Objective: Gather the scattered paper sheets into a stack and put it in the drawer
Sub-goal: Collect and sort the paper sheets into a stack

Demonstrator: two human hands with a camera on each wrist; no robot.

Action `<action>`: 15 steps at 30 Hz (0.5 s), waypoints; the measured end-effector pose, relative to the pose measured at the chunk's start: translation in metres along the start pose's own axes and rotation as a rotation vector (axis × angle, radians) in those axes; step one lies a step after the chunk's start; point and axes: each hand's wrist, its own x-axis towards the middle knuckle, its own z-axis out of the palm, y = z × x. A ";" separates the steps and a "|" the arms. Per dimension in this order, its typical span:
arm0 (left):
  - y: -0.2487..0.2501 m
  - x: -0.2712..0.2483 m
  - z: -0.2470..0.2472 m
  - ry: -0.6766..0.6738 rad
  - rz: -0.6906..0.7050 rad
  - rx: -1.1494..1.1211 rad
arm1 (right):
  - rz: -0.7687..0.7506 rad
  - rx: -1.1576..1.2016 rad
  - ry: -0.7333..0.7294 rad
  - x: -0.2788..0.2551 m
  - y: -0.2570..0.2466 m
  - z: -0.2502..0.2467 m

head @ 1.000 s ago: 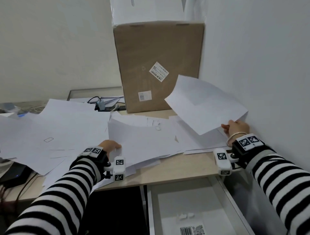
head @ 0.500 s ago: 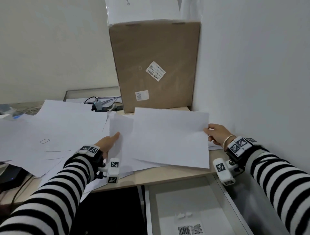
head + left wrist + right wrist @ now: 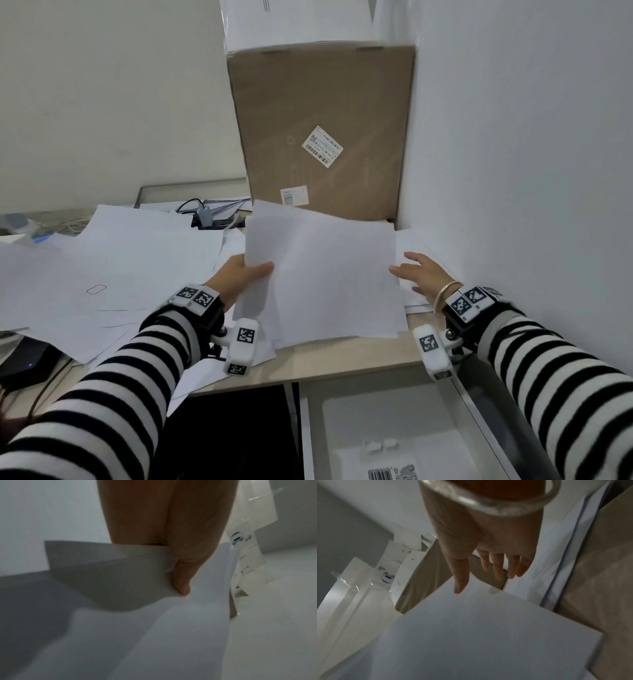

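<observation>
Head view: left hand point(image 3: 239, 277) pinches the left edge of the paper stack point(image 3: 329, 277), raised over the desk point(image 3: 342, 363) near its front edge; right hand point(image 3: 419, 274), fingers spread and released, hovers beside the stack's right edge. Open drawer point(image 3: 394, 435) lies below the desk's front edge. Loose sheets point(image 3: 120, 267) cover the desk's left part.
Left wrist view: thumb point(image 3: 181, 580) presses on the stack.
Right wrist view: straight fingers point(image 3: 496, 568), grasping nothing.

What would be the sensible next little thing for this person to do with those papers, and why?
Probably reach the open right hand to the loose sheets by the wall and pick up another. The left hand already pinches the gathered stack by its left edge, the right hand holds nothing, many scattered sheets still cover the desk, and the open drawer waits below.
</observation>
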 end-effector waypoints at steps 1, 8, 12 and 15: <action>0.007 0.000 0.000 -0.009 0.026 -0.030 | -0.002 0.047 -0.025 0.001 -0.004 -0.001; 0.004 0.000 0.004 -0.044 0.017 -0.194 | -0.107 0.256 -0.076 -0.014 -0.018 0.008; -0.029 -0.002 0.013 -0.042 -0.101 -0.177 | -0.029 0.103 -0.124 -0.017 0.004 0.015; -0.031 0.007 0.020 0.074 -0.122 -0.111 | -0.034 -0.007 -0.185 -0.020 -0.001 0.017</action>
